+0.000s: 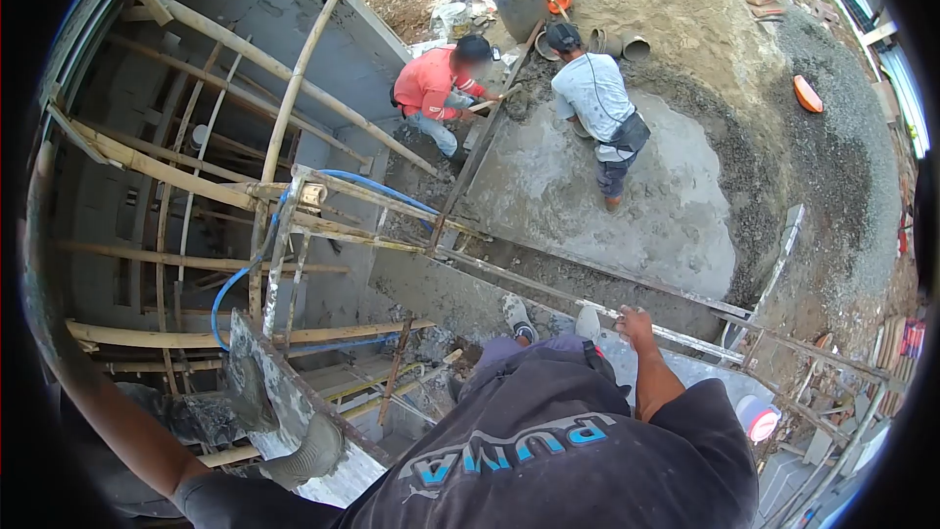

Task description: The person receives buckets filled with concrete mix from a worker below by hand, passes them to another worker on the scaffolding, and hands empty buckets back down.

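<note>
My right hand (636, 325) lies over a paint-spotted scaffold rail (676, 335), its fingers curled round it. Below the rail, my shoes (519, 312) stand on a grey ledge. My left arm (127, 431) reaches out to the far left edge, where the lens stretches it strongly. The left hand's fingers cannot be made out there. Close by that arm is a cement-smeared board (294, 402), with a grey ribbed object (311, 451) against it, perhaps a boot. A blue hose (230, 289) runs along the bamboo poles.
Below, a person in a red top (426, 83) crouches beside a plank, and a person in a light shirt (597, 88) bends over wet concrete (676, 186). Bamboo scaffolding (166, 176) spans a deep opening at left. A drum (519, 0) and gravel (832, 137) lie beyond.
</note>
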A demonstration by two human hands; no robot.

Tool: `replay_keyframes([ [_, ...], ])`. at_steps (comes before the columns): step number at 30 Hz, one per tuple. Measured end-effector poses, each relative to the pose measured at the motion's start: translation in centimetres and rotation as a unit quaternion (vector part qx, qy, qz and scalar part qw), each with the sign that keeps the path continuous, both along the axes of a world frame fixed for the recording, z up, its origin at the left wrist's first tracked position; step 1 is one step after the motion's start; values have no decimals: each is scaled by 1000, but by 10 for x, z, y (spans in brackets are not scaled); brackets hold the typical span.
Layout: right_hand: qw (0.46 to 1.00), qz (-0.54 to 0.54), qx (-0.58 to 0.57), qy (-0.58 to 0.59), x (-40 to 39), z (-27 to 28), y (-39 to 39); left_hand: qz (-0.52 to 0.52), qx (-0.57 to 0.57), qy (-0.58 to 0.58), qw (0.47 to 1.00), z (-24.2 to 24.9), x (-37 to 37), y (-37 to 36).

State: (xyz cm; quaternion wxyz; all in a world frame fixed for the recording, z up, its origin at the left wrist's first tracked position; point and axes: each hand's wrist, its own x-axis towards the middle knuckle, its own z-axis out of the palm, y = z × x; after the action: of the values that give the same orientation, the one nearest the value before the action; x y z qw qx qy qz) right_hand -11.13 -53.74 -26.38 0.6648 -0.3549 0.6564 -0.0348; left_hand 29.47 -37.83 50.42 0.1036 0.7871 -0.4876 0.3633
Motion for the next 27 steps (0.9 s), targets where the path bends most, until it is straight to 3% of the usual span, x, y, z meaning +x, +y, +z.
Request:
replay_keyframes([
  [2, 1000, -7, -2, -8, -2, 1, -5, -27, 71, 114, 991, -55, -23, -12],
  [3, 1000, -12, -1, -9, -5, 2, -7, -7, 80, 279, 957, -87, -30, -12],
  [4, 1000, -18, 0, -10, -10, 2, -7, -4, 121, 315, 941, -117, -32, -11],
  [5, 1000, -18, -2, -3, -14, 3, -9, 2, 156, 378, 913, -150, -24, -9],
  [6, 1000, -17, -2, 6, -21, 4, -7, 43, 142, 506, 849, -194, -4, 2],
  [8, 999, -16, 8, 29, -34, 2, -3, 110, 140, 558, 811, -292, 28, 21],
  [9, 999, -15, 19, 47, -42, 2, 0, 128, 127, 546, 818, -361, 47, 47],
  [11, 997, -19, 36, 67, -59, 0, 6, 234, 179, 521, 801, -455, 39, 80],
  [12, 996, -22, 43, 69, -66, 1, 8, 239, 203, 525, 791, -514, 34, 115],
  [13, 996, -25, 51, 71, -72, 2, 11, 261, 219, 644, 685, -548, 23, 136],
  [14, 995, -34, 51, 73, -77, 1, 14, 267, 237, 698, 620, -610, 18, 180],
  [16, 994, -52, 51, 76, -83, -4, 19, 419, 59, 820, 384, -635, -44, 214],
  [18, 995, -47, 46, 69, -86, -5, 21, 474, 55, 837, 267, -661, -81, 262],
  [21, 996, -32, 61, 60, -76, 1, 17, 471, 47, 849, 235, -683, -120, 304],
  [24, 996, 16, 50, 70, -51, 17, 11, 486, -25, 839, 242, -664, -122, 280],
  [27, 996, 56, 12, 64, -22, 39, 0, 432, -59, 856, 277, -681, -95, 270],
])
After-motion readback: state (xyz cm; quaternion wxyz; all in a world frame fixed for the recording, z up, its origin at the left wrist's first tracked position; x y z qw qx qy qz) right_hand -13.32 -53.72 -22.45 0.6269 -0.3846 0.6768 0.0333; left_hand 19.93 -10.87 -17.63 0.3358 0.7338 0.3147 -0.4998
